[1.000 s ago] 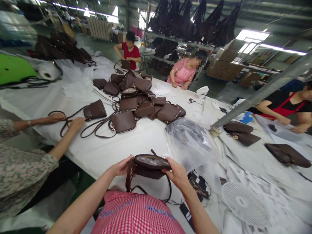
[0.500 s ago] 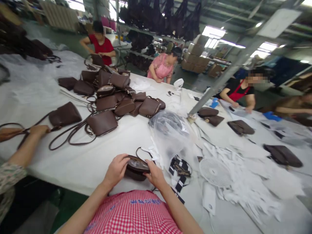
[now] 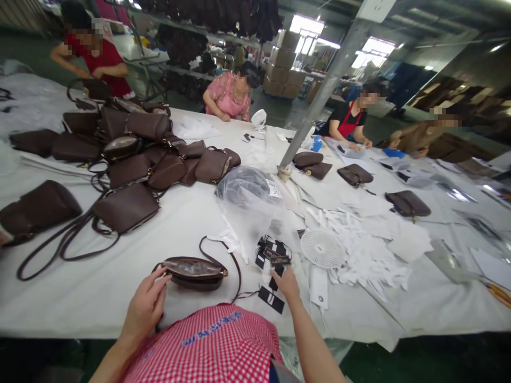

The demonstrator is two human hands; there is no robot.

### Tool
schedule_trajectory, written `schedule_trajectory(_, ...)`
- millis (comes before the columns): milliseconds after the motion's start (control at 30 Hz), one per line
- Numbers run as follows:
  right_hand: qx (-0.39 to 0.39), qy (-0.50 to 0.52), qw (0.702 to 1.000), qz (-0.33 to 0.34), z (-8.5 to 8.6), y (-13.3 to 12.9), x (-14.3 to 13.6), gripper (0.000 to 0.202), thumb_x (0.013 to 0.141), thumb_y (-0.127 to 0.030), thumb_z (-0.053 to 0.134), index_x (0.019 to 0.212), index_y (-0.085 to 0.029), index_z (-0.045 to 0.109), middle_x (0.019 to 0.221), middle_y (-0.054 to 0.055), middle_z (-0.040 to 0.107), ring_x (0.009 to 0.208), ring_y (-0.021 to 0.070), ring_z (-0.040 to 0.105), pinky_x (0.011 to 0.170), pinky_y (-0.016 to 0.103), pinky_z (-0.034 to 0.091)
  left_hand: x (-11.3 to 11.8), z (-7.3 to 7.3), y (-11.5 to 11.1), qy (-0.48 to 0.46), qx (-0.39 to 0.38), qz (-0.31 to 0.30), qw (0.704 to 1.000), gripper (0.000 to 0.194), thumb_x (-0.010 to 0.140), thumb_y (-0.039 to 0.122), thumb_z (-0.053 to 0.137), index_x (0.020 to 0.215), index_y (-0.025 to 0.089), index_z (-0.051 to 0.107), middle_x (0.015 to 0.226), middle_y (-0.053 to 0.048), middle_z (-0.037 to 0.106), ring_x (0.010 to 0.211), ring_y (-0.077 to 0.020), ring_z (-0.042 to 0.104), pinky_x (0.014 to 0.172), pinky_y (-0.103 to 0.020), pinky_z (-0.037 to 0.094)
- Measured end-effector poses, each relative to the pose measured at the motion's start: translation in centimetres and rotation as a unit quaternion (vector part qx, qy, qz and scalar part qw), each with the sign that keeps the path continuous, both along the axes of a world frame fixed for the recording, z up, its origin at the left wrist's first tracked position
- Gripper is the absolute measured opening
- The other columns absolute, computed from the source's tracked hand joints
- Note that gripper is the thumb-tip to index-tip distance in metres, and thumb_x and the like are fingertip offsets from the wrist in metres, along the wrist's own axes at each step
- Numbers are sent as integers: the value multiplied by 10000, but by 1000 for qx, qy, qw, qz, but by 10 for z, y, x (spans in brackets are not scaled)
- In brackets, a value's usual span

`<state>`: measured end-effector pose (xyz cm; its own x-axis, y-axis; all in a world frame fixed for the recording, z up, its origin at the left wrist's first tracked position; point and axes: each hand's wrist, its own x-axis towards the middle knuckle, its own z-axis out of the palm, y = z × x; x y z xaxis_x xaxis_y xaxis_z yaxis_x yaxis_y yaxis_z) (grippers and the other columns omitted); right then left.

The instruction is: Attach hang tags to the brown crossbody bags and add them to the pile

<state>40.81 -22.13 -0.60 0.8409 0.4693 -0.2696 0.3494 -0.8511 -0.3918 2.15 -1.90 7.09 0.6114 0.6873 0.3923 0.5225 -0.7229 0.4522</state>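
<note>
A small dark brown handbag [image 3: 194, 281] lies in front of me with its zip top open and a shiny lining showing. My left hand [image 3: 147, 302] grips the bag's left end, fingers at the rim. Its thin strap [image 3: 239, 276] loops over the table on the right. To the right of the bag, my right hand [image 3: 286, 284] is at a bunch of black hang tags [image 3: 270, 299], thumb and fingers closed about a tag with gold lettering [image 3: 280, 260]. Beyond the tags rests a clear plastic bag [image 3: 249, 205] with dark contents.
A pile of brown handbags [image 3: 136, 170] covers the left of the white table [image 3: 139, 260]. A small white fan [image 3: 322, 248] and white paper scraps [image 3: 371, 260] lie right. A grey post [image 3: 319, 101] rises beyond. Several co-workers are around the table.
My right hand has left the handbag's rim and moved right to the black hang tags. The bag now lies lower and flatter, left hand still on it. My view has turned right.
</note>
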Motion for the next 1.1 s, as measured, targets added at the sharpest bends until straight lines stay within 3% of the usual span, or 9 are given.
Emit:
schedule_trajectory(133, 63, 66, 995, -48, -16, 6, 0, 655, 663, -285, 607, 1270, -80, 471, 1093, 219, 611, 1088, 372, 564, 890, 476, 423, 3, 5, -6, 6, -21, 1, 1000, 268, 885, 220, 437, 1067, 209, 633, 1180, -114, 615, 1084, -242, 594, 939, -393, 509)
schedule_trajectory(267, 107, 149, 983, -32, -5, -4, 18, 589, 692, -313, 535, 1243, -107, 515, 947, 117, 676, 960, 298, 636, 814, 410, 495, 11, 19, -9, -20, -91, 6, 996, 265, 881, 247, 457, 1063, 214, 646, 1145, -88, 646, 1069, -229, 610, 961, -373, 497)
schedule_trajectory(333, 165, 243, 955, -28, 14, -13, 28, 605, 730, -379, 515, 1271, -110, 499, 912, 85, 682, 879, 261, 663, 761, 391, 529, 17, 28, -10, -37, -153, 2, 988, 249, 875, 272, 481, 1042, 216, 658, 1080, -73, 676, 1023, -225, 629, 943, -358, 501)
schedule_trajectory(533, 351, 500, 791, 26, 107, -7, 17, 649, 730, -381, 656, 1327, -211, 467, 1026, 74, 642, 947, 253, 640, 841, 471, 526, 62, 74, -13, -49, -359, -78, 929, 244, 871, 314, 521, 1002, 214, 700, 1078, -66, 686, 1041, -242, 606, 971, -366, 455)
schedule_trajectory(633, 384, 516, 761, 87, 146, 26, -10, 673, 725, -375, 690, 1342, -249, 455, 1064, 77, 629, 953, 264, 634, 828, 495, 535, 95, 96, -16, -81, -452, -162, 873, 328, 847, 304, 569, 1149, 212, 655, 1262, -84, 603, 1188, -262, 515, 1057, -408, 365)
schedule_trajectory(733, 419, 494, 750, 133, 169, 62, -40, 707, 731, -405, 698, 1368, -276, 419, 1083, 80, 619, 966, 267, 634, 824, 487, 543, 125, 103, -21, -150, -577, -243, 765, 652, 764, 274, 683, 1374, 273, 451, 1450, -73, 423, 1292, -254, 415, 1042, -397, 361)
schedule_trajectory(867, 436, 458, 752, 187, 184, 94, -63, 723, 753, -398, 692, 1396, -293, 378, 1115, 89, 610, 996, 266, 628, 850, 478, 534, 138, 88, -26, -210, -696, -282, 627, 550, 723, 316, 722, 1236, 202, 559, 1070, -83, 658, 976, -195, 596, 818, -309, 454)
schedule_trajectory(967, 442, 445, 754, 195, 186, 100, -63, 697, 757, -380, 696, 1382, -300, 397, 1124, 83, 607, 986, 256, 635, 867, 489, 527, 118, 72, -25, -207, -703, -194, 652, 263, 775, 384, 647, 840, 129, 646, 601, 18, 561, 571, -97, 495, 584, -219, 394)
schedule_trajectory(1100, 401, 429, 789, 182, 170, 99, -57, 666, 773, -374, 686, 1373, -313, 402, 1103, 70, 612, 998, 259, 640, 869, 474, 532, 71, 64, -22, -180, -634, -108, 745, 215, 808, 320, 572, 697, 138, 597, 537, 41, 486, 518, -84, 414, 527, -200, 337)
